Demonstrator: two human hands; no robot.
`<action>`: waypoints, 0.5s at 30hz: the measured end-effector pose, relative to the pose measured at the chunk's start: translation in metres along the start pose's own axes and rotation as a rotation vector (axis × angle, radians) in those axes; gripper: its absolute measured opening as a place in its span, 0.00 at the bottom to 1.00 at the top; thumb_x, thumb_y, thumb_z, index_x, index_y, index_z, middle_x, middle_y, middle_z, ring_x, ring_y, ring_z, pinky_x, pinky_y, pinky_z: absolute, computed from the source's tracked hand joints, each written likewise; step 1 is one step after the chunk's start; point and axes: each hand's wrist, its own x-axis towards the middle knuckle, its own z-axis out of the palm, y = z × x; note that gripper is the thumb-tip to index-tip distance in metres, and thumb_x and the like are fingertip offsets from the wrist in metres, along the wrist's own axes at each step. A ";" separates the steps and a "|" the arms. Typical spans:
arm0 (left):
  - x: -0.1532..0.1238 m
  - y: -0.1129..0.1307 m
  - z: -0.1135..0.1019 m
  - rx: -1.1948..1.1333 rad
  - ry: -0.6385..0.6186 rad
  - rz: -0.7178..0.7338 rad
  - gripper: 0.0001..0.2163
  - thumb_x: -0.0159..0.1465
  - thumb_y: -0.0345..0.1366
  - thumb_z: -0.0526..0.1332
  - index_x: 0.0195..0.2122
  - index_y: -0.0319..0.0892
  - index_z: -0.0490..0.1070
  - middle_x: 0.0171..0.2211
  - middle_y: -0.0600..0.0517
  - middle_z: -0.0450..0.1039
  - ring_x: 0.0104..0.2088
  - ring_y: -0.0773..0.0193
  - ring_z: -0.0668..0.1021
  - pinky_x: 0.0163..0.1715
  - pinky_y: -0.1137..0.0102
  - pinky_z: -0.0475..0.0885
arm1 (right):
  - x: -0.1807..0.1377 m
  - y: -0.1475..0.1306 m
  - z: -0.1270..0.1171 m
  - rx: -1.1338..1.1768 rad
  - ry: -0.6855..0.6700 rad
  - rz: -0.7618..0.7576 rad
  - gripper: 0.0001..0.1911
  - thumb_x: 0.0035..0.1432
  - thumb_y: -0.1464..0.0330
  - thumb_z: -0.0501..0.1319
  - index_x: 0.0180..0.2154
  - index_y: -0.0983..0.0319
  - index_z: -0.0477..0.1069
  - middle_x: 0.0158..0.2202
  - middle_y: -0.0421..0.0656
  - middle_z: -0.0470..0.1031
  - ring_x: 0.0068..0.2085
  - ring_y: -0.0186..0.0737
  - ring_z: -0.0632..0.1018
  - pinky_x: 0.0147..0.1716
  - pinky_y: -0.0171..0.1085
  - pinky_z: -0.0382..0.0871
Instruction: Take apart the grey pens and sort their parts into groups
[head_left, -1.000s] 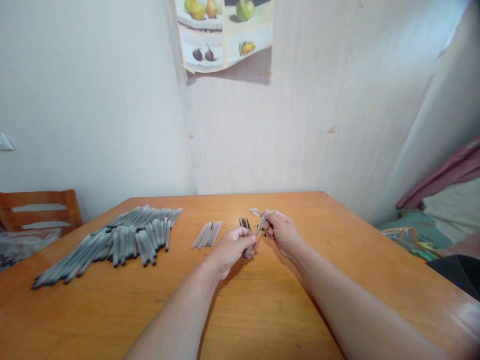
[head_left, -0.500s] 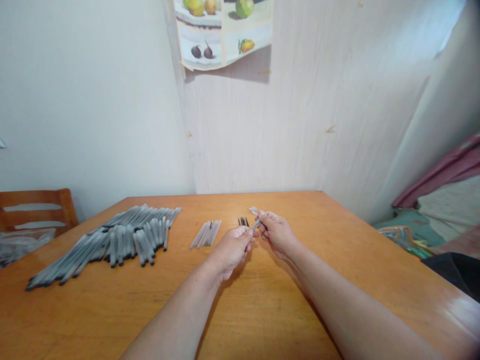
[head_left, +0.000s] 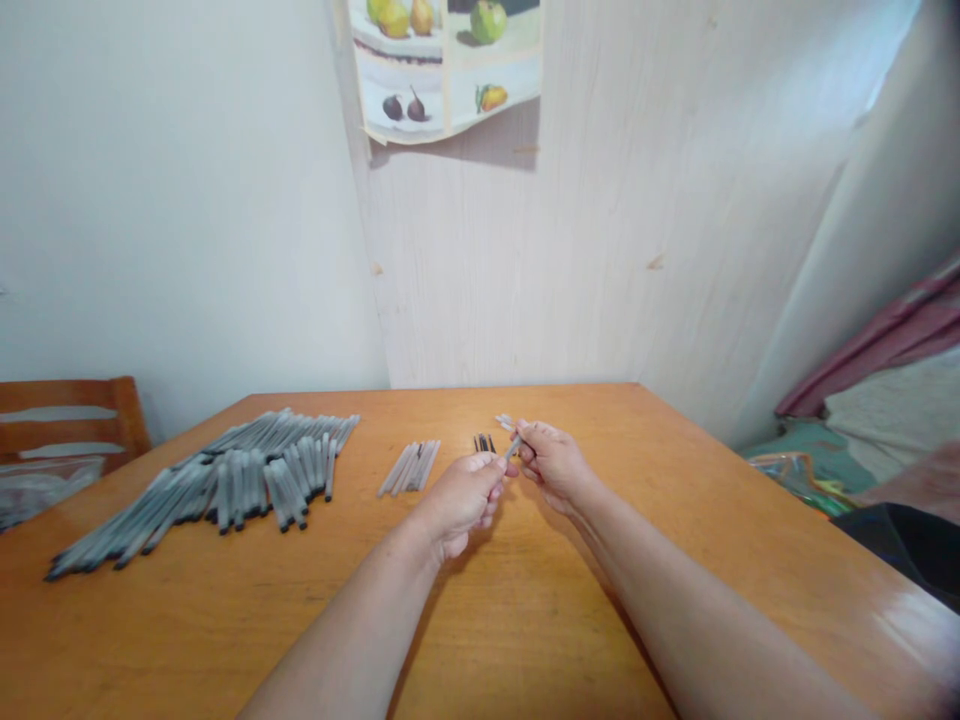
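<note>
Between my two hands is a pale, translucent pen (head_left: 513, 448), held slanting above the table. My left hand (head_left: 472, 495) pinches its near end, and my right hand (head_left: 553, 458) grips the far end with closed fingers. Just behind my left hand lie several thin black pieces (head_left: 484, 441), partly hidden by it. A few small whitish pieces (head_left: 504, 421) rest beyond my right fingertips. To the left of my left hand, several clear pen barrels (head_left: 409, 468) lie side by side in a row.
A large spread of pens with dark ends (head_left: 240, 475) covers the table's left side. Behind that corner stands a wooden chair (head_left: 75, 410) beside a clear plastic bag (head_left: 49, 485). Past the table's right edge are a dark object (head_left: 900, 545) and some cloth (head_left: 885, 400).
The view has shifted very slightly. Both hands keep the same hold on the pen, and the pieces on the table lie as before.
</note>
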 end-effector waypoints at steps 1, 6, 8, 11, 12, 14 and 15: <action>0.000 0.001 0.000 -0.009 -0.012 -0.007 0.14 0.62 0.48 0.58 0.39 0.42 0.66 0.21 0.62 0.54 0.15 0.77 0.52 0.17 0.76 0.45 | 0.000 0.000 0.000 0.002 -0.005 0.002 0.21 0.50 0.52 0.66 0.25 0.61 0.64 0.17 0.32 0.59 0.16 0.25 0.52 0.14 0.30 0.42; 0.001 0.003 -0.002 -0.063 -0.050 -0.041 0.12 0.63 0.46 0.58 0.39 0.42 0.65 0.21 0.62 0.53 0.15 0.77 0.50 0.17 0.75 0.42 | 0.001 0.000 0.000 -0.001 -0.007 -0.001 0.21 0.50 0.52 0.66 0.24 0.61 0.63 0.16 0.31 0.58 0.15 0.24 0.51 0.12 0.30 0.41; 0.002 0.004 -0.003 -0.087 -0.064 -0.056 0.11 0.63 0.45 0.57 0.39 0.42 0.65 0.21 0.62 0.53 0.15 0.77 0.50 0.18 0.75 0.41 | 0.002 0.000 -0.001 0.005 -0.002 0.005 0.21 0.49 0.52 0.66 0.24 0.61 0.62 0.16 0.32 0.58 0.15 0.24 0.51 0.12 0.30 0.41; 0.003 0.004 -0.003 -0.119 -0.078 -0.076 0.09 0.64 0.42 0.57 0.39 0.42 0.65 0.21 0.62 0.53 0.15 0.77 0.49 0.18 0.75 0.41 | 0.003 0.000 -0.003 0.016 -0.003 0.014 0.22 0.48 0.52 0.67 0.23 0.61 0.62 0.16 0.32 0.58 0.15 0.24 0.51 0.12 0.30 0.41; 0.003 0.004 -0.003 -0.129 -0.083 -0.079 0.09 0.63 0.42 0.57 0.39 0.42 0.65 0.21 0.62 0.53 0.15 0.77 0.49 0.18 0.75 0.41 | 0.004 0.001 -0.003 0.017 -0.005 0.013 0.22 0.48 0.52 0.68 0.23 0.61 0.62 0.16 0.32 0.59 0.15 0.24 0.51 0.12 0.29 0.42; 0.003 0.004 -0.003 -0.148 -0.093 -0.082 0.10 0.63 0.43 0.58 0.39 0.42 0.65 0.21 0.62 0.52 0.15 0.77 0.48 0.18 0.75 0.41 | 0.004 0.001 -0.004 0.021 -0.011 0.011 0.23 0.48 0.52 0.68 0.23 0.61 0.62 0.16 0.32 0.59 0.15 0.23 0.51 0.12 0.29 0.42; 0.003 0.004 -0.003 -0.157 -0.097 -0.083 0.10 0.63 0.43 0.59 0.39 0.42 0.65 0.21 0.62 0.52 0.15 0.78 0.48 0.18 0.76 0.41 | 0.005 0.001 -0.005 0.023 -0.016 0.011 0.23 0.48 0.52 0.68 0.23 0.61 0.62 0.16 0.32 0.59 0.15 0.23 0.51 0.12 0.29 0.42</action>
